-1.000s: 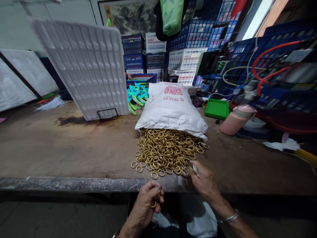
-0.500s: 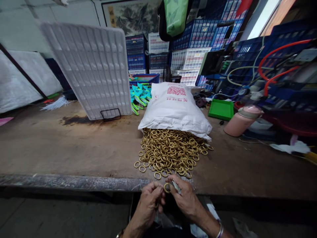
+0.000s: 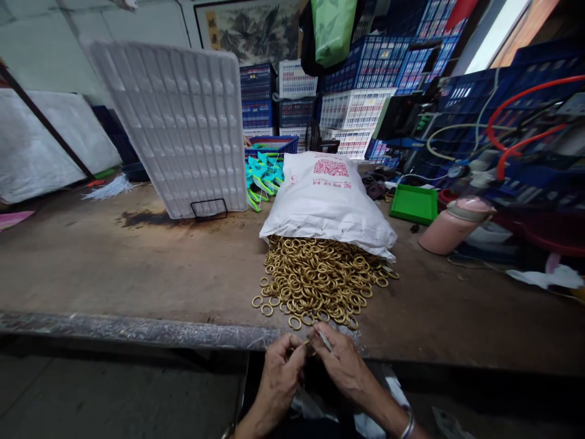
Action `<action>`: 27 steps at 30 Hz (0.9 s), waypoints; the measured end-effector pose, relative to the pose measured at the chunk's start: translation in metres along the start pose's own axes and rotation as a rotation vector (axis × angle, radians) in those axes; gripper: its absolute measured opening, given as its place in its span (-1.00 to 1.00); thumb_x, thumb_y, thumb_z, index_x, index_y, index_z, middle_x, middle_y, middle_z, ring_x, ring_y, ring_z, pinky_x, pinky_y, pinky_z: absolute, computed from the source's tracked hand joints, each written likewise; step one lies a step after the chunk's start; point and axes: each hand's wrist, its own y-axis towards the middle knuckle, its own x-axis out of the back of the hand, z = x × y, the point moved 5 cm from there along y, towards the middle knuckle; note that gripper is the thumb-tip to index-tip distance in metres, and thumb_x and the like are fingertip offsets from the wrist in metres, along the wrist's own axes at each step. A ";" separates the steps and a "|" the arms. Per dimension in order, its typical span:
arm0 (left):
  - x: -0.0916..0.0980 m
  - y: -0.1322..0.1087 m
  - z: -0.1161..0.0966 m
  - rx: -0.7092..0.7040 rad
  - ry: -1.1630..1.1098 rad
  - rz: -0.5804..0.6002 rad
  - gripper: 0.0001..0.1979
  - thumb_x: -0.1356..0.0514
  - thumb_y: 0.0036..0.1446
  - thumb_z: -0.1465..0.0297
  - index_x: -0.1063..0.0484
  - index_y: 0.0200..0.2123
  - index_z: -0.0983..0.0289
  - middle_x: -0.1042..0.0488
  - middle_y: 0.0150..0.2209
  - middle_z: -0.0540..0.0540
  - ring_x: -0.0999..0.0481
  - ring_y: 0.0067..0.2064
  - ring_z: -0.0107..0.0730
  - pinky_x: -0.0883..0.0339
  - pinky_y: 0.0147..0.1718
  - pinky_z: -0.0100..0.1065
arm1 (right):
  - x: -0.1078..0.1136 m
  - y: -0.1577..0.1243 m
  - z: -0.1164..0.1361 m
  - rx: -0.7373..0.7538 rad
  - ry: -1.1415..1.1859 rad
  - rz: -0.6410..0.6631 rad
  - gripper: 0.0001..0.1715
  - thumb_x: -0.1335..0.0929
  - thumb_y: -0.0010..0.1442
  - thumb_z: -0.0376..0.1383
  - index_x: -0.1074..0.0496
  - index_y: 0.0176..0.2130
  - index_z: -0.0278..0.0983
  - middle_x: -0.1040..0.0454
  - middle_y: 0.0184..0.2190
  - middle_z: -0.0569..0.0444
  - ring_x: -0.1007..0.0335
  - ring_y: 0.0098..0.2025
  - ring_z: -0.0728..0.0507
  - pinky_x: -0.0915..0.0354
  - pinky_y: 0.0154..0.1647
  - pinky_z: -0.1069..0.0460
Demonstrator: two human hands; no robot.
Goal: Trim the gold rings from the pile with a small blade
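Observation:
A heap of brass rings (image 3: 320,283) spills from the open mouth of a white sack (image 3: 326,198) lying on the brown workbench (image 3: 137,268). Both hands meet just below the bench's front edge. My left hand (image 3: 278,381) is closed in a pinch, its fingertips on a brass ring (image 3: 307,346) between the two hands. My right hand (image 3: 345,366) is closed too, holding a small silvery tool (image 3: 325,341) against the same ring. A bangle shows on my right wrist.
A white moulded tray (image 3: 183,128) leans upright at the back left, with teal plastic parts (image 3: 262,177) beside it. A green tray (image 3: 414,204) and a pink flask (image 3: 452,225) lie to the right. Blue and white crates are stacked behind. Red hoses run at far right.
My right hand left the edge of the ring heap and came back to my left hand, bringing a ring. Both hands now work together at the bench edge. The view shifted slightly left.

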 end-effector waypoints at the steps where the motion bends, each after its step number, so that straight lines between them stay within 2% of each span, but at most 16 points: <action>1: 0.000 -0.001 -0.004 -0.072 0.046 -0.009 -0.72 -0.11 0.03 0.23 -0.25 -0.58 0.29 -0.18 -0.66 -0.08 -0.16 -0.59 -0.53 -0.08 -0.58 -0.49 | -0.001 0.000 0.000 -0.018 0.008 0.023 -0.66 -0.12 0.18 -0.13 -0.23 -0.50 -0.24 -0.31 -0.57 0.17 -0.22 -0.49 -0.01 -0.15 -0.48 0.13; 4: -0.001 -0.004 -0.010 -0.241 0.174 -0.022 -0.76 -0.08 0.07 0.32 -0.32 -0.58 0.29 -0.23 -0.59 -0.02 -0.20 -0.49 -0.47 -0.09 -0.47 -0.46 | -0.003 0.001 -0.002 -0.060 0.014 0.074 -0.61 -0.11 0.17 -0.11 -0.17 -0.57 -0.24 -0.24 -0.62 0.19 -0.14 -0.54 0.01 -0.10 -0.54 0.13; 10: 0.003 -0.007 -0.007 -0.312 0.267 -0.067 -0.78 -0.08 0.07 0.36 -0.37 -0.58 0.27 -0.28 -0.58 0.01 -0.23 -0.48 -0.42 -0.09 -0.44 -0.44 | -0.012 0.000 -0.010 -0.135 0.065 0.153 -0.61 -0.14 0.15 -0.13 -0.19 -0.60 -0.25 -0.23 -0.69 0.20 -0.15 -0.58 0.01 -0.06 -0.57 0.12; 13: 0.004 -0.008 -0.007 -0.277 0.252 -0.056 -0.78 -0.08 0.07 0.35 -0.37 -0.57 0.28 -0.31 -0.57 0.01 -0.25 -0.48 -0.42 -0.10 -0.44 -0.45 | -0.015 -0.001 -0.013 -0.169 0.128 0.172 -0.59 -0.13 0.15 -0.11 -0.21 -0.60 -0.25 -0.24 -0.70 0.19 -0.16 -0.60 0.01 -0.07 -0.57 0.12; 17: 0.002 -0.007 -0.010 -0.221 0.132 -0.013 -0.79 -0.07 0.08 0.35 -0.37 -0.54 0.30 -0.35 -0.56 0.00 -0.26 -0.48 -0.45 -0.11 -0.45 -0.47 | -0.012 0.001 -0.013 -0.163 0.117 0.112 -0.58 -0.12 0.14 -0.12 -0.21 -0.62 -0.26 -0.27 -0.68 0.17 -0.19 -0.59 0.00 -0.08 -0.54 0.10; 22: 0.000 -0.004 -0.001 -0.088 0.017 0.016 -0.77 -0.10 0.06 0.29 -0.35 -0.54 0.31 -0.23 -0.65 -0.08 -0.13 -0.61 -0.56 -0.04 -0.60 -0.50 | -0.010 0.002 -0.016 -0.159 0.103 0.061 -0.59 -0.12 0.12 -0.13 -0.22 -0.63 -0.26 -0.28 -0.69 0.17 -0.19 -0.60 0.00 -0.10 -0.52 0.09; 27: 0.001 -0.004 0.007 0.021 -0.078 0.046 -0.75 -0.12 0.03 0.23 -0.35 -0.50 0.31 -0.20 -0.67 -0.11 -0.10 -0.68 -0.62 0.00 -0.69 -0.53 | -0.008 0.002 -0.016 -0.157 0.119 0.049 -0.58 -0.13 0.11 -0.11 -0.25 -0.62 -0.27 -0.31 -0.67 0.15 -0.21 -0.58 -0.01 -0.12 -0.51 0.08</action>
